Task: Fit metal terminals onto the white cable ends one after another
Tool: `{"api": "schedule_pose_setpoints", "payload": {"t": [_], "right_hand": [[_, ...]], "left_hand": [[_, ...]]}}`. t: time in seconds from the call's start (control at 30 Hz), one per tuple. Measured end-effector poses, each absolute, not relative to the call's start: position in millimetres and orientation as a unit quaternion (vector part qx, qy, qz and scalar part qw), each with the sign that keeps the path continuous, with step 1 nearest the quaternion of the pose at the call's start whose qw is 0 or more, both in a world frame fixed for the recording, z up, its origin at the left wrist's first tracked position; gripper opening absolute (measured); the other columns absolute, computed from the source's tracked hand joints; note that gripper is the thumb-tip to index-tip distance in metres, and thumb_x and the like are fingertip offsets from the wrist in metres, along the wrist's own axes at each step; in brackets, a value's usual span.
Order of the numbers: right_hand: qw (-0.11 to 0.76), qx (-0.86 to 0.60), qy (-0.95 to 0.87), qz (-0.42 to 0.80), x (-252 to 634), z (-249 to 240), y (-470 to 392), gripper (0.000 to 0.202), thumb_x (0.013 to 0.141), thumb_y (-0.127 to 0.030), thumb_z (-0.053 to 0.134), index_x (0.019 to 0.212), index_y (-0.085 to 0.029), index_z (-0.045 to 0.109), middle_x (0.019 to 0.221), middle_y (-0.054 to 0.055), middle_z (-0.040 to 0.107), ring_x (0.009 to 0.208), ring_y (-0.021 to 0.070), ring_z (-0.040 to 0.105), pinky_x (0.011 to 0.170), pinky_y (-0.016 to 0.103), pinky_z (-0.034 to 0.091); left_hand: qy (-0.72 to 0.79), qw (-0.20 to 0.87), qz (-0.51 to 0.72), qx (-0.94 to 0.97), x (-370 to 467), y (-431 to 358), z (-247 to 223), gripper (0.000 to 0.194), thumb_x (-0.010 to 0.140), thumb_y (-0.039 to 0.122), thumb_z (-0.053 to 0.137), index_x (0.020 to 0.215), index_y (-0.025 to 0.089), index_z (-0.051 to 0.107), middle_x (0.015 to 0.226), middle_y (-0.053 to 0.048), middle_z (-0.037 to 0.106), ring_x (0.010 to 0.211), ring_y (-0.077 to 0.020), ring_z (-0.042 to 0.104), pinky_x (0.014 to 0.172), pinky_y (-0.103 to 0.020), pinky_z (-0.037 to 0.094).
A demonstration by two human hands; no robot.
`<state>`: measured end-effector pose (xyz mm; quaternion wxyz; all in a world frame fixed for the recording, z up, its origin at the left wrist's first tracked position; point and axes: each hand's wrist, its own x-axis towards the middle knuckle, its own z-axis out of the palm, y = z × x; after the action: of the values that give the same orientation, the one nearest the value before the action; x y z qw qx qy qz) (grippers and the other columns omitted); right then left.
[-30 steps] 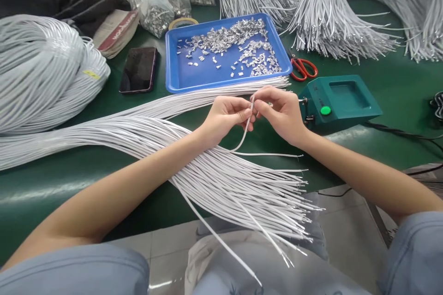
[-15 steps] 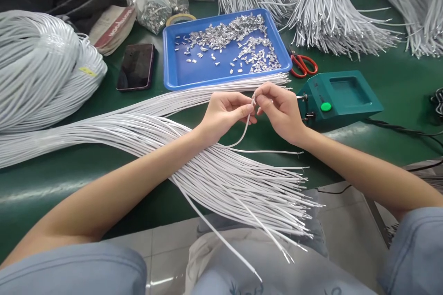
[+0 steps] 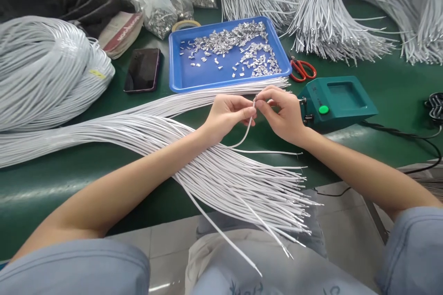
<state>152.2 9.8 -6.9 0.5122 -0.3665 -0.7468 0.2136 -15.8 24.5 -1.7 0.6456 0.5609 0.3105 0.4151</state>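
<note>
Between finger and thumb my left hand [image 3: 230,117] pinches a white wire [image 3: 247,133] close to its end. My right hand [image 3: 282,110] meets it there, thumb and forefinger closed on the wire's tip; whether a small metal piece sits between them is too small to tell. The wire curves down to a fanned bundle of white wires [image 3: 221,179] with bare ends, which passes under my left forearm. A second bundle [image 3: 194,99] runs behind my hands, along the front of a blue tray [image 3: 187,71] that holds many small silver metal terminals [image 3: 221,39].
Right of my right hand stands a green machine [image 3: 341,101] with a green button. Red-handled scissors [image 3: 302,70] lie beside the tray, a phone [image 3: 142,70] to its left. A coiled wire bundle [image 3: 44,73] fills the left; more wire bundles [image 3: 332,23] and bags of metal parts [image 3: 159,18] lie behind.
The fingertips of my right hand have closed in on the wire's end and straightened slightly. My left hand keeps its pinch. The whole view has shifted a little.
</note>
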Motion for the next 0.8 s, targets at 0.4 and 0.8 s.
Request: {"api": "schedule_pose_setpoints", "payload": {"t": [0.4, 0.8], "right_hand": [[0.513, -0.374, -0.715, 0.295, 152, 10, 1, 0.014, 0.078, -0.021, 0.056, 0.065, -0.019, 0.051, 0.061, -0.002, 0.048, 0.055, 0.0086, 0.038, 0.052, 0.025, 0.030], [0.468, -0.353, -0.439, 0.681, 144, 27, -8, 0.015, 0.076, -0.030, 0.057, 0.069, -0.017, 0.055, 0.065, -0.001, 0.047, 0.054, 0.0072, 0.041, 0.042, 0.019, 0.031]], "left_hand": [[0.307, 0.355, 0.403, 0.786, -21, 23, 14, 0.013, 0.081, 0.023, 0.064, 0.074, 0.015, 0.071, 0.068, -0.004, 0.070, 0.062, -0.0137, 0.064, 0.060, -0.027, 0.049], [0.332, 0.191, 0.413, 0.827, -24, 12, 38, 0.017, 0.081, 0.020, 0.058, 0.071, 0.018, 0.072, 0.067, -0.004, 0.070, 0.058, -0.0124, 0.055, 0.058, -0.027, 0.042]]}}
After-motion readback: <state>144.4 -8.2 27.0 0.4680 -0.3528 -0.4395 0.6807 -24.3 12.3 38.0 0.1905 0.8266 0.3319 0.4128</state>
